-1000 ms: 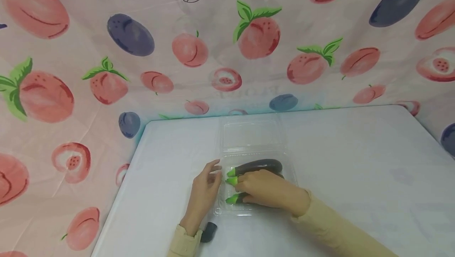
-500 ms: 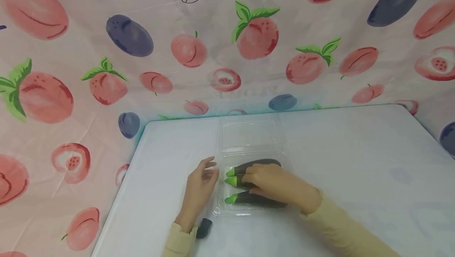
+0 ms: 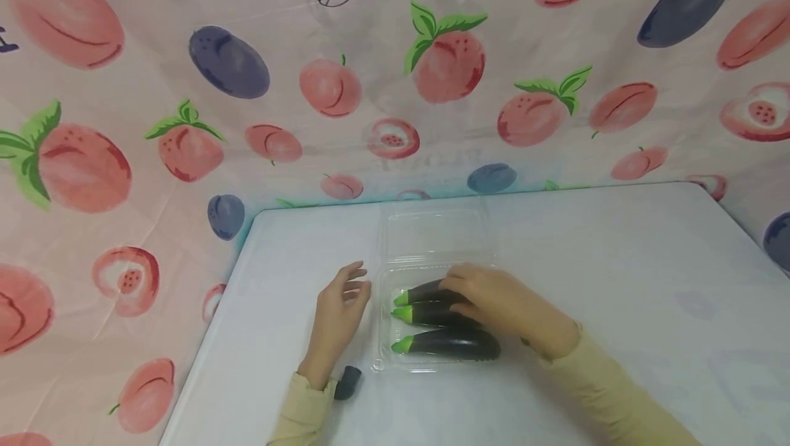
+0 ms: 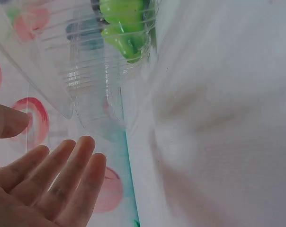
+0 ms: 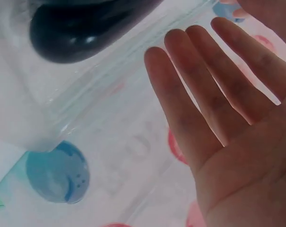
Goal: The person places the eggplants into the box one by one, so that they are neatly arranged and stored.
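Three dark eggplants with green stems lie side by side in a clear plastic clamshell box [image 3: 386, 336]: a front eggplant [image 3: 457, 344], a middle eggplant [image 3: 431, 314] and a back eggplant [image 3: 422, 292]. Over the right ends of the middle and back ones hovers my right hand [image 3: 496, 298], hiding parts of them. In the right wrist view its fingers [image 5: 195, 75] are extended and hold nothing, beside an eggplant's rounded dark end [image 5: 81, 35]. My left hand [image 3: 338, 309] is just left of the box, fingers relaxed, apart from its wall in the left wrist view.
The box's clear lid [image 3: 439, 235] lies folded back toward the rear edge of the white table [image 3: 617, 281]. A fruit-printed cloth [image 3: 395, 55] hangs behind and to the left. A small black object [image 3: 348, 383] sits at the left wrist.
My right hand has let go of the eggplants and moved up and right, uncovering the front eggplant. My left hand has drawn back slightly left, away from the box.
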{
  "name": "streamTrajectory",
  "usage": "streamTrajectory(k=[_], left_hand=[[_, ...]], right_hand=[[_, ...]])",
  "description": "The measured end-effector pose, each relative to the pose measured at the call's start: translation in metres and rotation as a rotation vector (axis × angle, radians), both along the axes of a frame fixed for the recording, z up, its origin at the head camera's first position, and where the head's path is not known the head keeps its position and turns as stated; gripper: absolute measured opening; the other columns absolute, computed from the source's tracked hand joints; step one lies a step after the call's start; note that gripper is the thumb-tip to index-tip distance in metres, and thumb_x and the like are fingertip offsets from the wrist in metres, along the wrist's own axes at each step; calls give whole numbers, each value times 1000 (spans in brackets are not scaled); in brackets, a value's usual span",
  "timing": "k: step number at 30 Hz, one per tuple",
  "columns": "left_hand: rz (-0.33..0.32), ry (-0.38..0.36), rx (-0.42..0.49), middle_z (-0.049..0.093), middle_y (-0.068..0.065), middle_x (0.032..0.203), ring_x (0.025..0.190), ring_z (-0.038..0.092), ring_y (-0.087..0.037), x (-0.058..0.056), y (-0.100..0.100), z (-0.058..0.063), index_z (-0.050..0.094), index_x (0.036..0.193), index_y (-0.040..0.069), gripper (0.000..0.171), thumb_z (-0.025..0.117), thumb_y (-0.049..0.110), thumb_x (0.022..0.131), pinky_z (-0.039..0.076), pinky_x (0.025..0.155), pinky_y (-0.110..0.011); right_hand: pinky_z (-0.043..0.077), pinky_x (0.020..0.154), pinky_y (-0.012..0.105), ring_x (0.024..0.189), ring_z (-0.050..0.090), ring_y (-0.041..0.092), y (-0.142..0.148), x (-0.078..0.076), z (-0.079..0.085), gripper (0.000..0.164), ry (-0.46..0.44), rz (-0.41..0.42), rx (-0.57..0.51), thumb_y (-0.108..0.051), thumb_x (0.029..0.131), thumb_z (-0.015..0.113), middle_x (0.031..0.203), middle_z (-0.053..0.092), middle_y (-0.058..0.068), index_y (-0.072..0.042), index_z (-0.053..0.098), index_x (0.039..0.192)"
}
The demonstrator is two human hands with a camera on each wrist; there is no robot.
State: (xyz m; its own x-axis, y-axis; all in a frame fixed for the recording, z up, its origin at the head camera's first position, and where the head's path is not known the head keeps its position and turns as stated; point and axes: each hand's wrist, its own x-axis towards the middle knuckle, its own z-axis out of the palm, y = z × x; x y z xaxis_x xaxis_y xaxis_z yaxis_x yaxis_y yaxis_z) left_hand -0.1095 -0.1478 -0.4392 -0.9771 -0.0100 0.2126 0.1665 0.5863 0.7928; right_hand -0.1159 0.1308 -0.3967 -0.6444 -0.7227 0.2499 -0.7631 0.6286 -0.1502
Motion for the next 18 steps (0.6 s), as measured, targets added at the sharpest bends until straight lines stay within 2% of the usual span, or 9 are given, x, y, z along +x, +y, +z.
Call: streamTrajectory(k=[4, 11, 18], left_hand=[[-1, -10, 9, 68, -10, 124, 105, 69, -24, -4, 0, 0, 57, 134, 5, 39, 62, 17, 98, 58, 89, -37], [7, -11, 6, 68, -9, 123, 105, 69, -23, -11, 1, -3, 59, 133, 7, 37, 62, 17, 98, 58, 90, -35], [8, -1, 20, 68, -9, 121, 105, 69, -23, -20, 3, -5, 60, 131, 5, 36, 62, 16, 97, 58, 89, -33]], right_hand=[[59, 78, 33, 90, 65, 17, 6, -4, -1, 29, -34, -40, -6, -17, 84, 80, 101, 66, 3, -7, 69, 110], [59, 80, 35, 93, 65, 20, 16, -10, -4, 30, 28, -80, -54, -15, 83, 80, 102, 66, 6, -4, 68, 108], [57, 89, 41, 105, 64, 26, 26, -17, -8, 36, 32, -169, -68, -17, 85, 79, 112, 66, 10, -3, 67, 116]])
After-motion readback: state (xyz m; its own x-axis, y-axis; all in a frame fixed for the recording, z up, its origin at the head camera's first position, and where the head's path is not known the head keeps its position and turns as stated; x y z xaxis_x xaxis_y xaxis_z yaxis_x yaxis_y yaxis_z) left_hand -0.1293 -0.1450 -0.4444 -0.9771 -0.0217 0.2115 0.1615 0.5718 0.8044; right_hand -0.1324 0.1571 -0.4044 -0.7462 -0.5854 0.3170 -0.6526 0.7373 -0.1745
